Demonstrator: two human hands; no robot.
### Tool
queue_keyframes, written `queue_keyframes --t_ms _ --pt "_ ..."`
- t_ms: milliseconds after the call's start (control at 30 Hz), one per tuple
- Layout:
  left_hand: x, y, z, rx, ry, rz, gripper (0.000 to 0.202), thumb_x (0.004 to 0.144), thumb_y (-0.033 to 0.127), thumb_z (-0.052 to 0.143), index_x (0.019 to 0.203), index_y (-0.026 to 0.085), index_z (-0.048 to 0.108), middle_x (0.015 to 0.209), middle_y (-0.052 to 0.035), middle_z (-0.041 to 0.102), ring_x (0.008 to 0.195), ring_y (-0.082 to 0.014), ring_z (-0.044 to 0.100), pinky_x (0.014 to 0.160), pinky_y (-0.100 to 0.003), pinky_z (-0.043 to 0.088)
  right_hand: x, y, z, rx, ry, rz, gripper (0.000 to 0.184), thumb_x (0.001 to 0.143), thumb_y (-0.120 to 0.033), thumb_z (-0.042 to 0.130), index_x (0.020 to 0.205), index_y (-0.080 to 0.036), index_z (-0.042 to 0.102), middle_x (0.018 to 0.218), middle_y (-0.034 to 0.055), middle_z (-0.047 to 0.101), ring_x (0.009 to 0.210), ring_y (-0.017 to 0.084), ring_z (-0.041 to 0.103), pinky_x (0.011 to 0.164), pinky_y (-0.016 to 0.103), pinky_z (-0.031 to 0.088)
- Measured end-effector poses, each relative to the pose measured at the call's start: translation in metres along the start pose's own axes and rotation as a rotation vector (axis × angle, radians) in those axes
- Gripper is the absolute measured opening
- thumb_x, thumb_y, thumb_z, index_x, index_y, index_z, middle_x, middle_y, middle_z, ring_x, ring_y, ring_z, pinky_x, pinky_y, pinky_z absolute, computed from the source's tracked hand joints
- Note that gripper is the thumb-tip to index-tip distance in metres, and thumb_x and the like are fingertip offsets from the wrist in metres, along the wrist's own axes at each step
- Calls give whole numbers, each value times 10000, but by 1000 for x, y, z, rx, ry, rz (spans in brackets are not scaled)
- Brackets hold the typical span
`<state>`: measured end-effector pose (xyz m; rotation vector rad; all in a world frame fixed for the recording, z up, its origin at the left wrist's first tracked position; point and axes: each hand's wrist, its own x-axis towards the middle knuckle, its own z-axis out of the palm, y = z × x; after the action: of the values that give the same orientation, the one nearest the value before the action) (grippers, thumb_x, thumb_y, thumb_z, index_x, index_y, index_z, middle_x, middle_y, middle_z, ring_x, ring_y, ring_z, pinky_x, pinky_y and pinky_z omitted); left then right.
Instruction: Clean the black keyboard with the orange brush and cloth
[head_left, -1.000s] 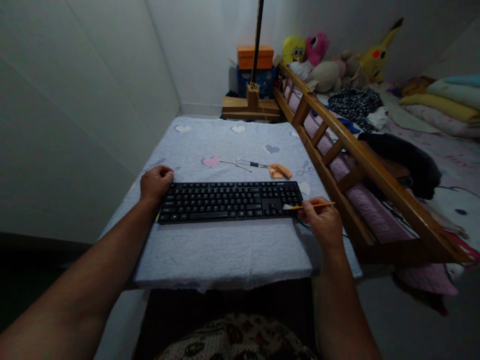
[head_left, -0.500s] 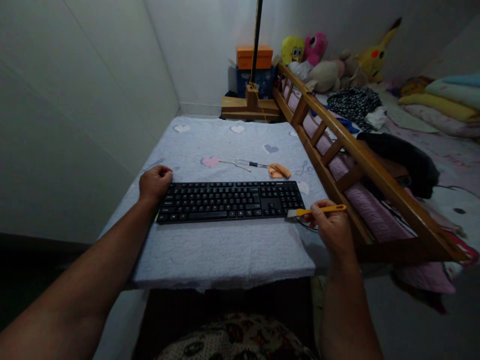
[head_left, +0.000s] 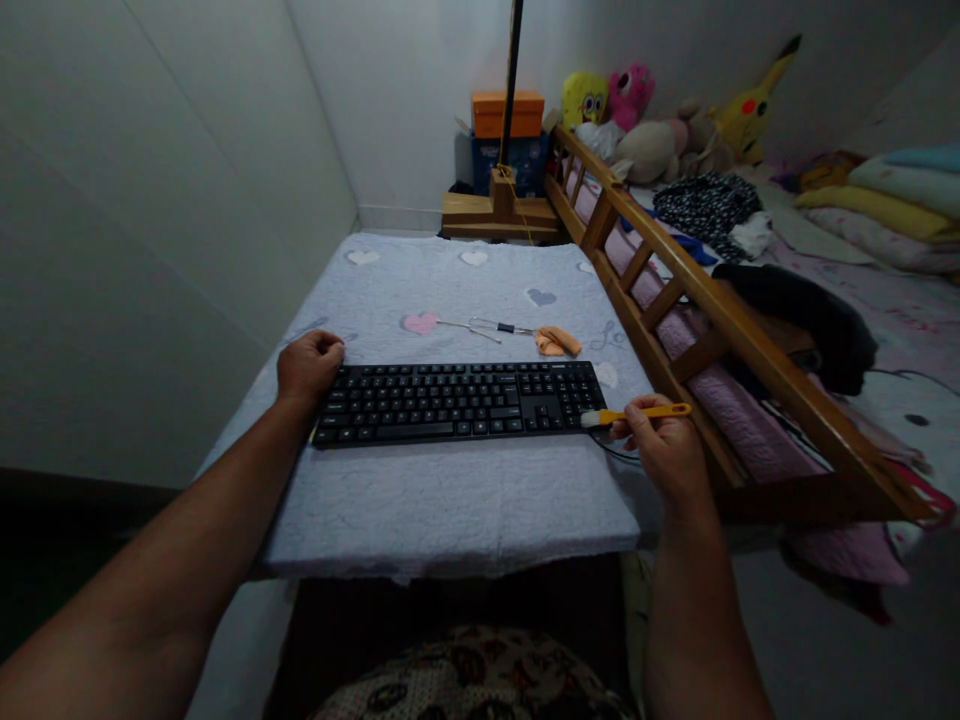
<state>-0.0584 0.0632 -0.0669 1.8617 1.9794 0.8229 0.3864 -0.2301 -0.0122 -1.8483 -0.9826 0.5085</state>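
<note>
A black keyboard (head_left: pixel 461 400) lies across a table covered with a pale blue cloth (head_left: pixel 450 490) printed with hearts. My left hand (head_left: pixel 307 365) is curled shut over the keyboard's left end and holds it. My right hand (head_left: pixel 660 445) is closed on the yellow handle of a small brush (head_left: pixel 637 412). Its white bristles touch the keyboard's right front corner.
Behind the keyboard lie thin metal tools (head_left: pixel 487 327) and a small orange cloth (head_left: pixel 559 342). A wooden bed rail (head_left: pixel 712 320) runs along the table's right side, with plush toys (head_left: pixel 652 120) beyond. Orange and blue boxes (head_left: pixel 508 130) stand at the back. A white wall (head_left: pixel 150 230) closes the left.
My right hand drew the brush off the number pad to the right, then brought the bristles back to the keyboard's right corner. My left hand has stayed put.
</note>
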Motion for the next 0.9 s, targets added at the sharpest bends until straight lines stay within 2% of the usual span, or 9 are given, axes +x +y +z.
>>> queue_keyframes --t_ms 200,400,633,800,900 --pt "-1 0 0 0 -3 2 286 820 364 570 958 187 747 910 -48 755 878 -227 676 913 -324 533 5 5 -13 -135 38 3 452 891 -698 604 923 -247 601 703 59 762 574 217 695 570 326 541" --pt "1 -3 1 1 8 11 292 817 360 567 964 187 750 923 -51 764 901 -233 686 931 -332 541 5 7 -23 -185 88 -4 447 901 -686 601 945 -241 619 716 70 771 632 244 733 574 334 555" --pt "1 -3 2 12 4 7 311 814 367 555 975 187 751 951 -73 772 925 -259 702 932 -356 541 1 -1 -24 -106 158 -7 431 894 -662 654 948 -236 620 698 54 753 614 226 727 535 303 545" --pt "0 -2 1 21 -3 2 304 818 366 557 974 188 748 955 -72 775 918 -251 699 932 -350 538 -3 -13 -9 18 27 -37 433 881 -668 676 914 -244 593 675 37 742 560 186 677 529 283 521" --pt "0 0 1 17 4 -1 285 814 355 560 965 196 743 950 -62 774 914 -244 695 929 -343 535 -2 -12 -5 -5 -21 -39 435 880 -678 657 884 -249 585 669 43 739 572 194 680 539 292 516"
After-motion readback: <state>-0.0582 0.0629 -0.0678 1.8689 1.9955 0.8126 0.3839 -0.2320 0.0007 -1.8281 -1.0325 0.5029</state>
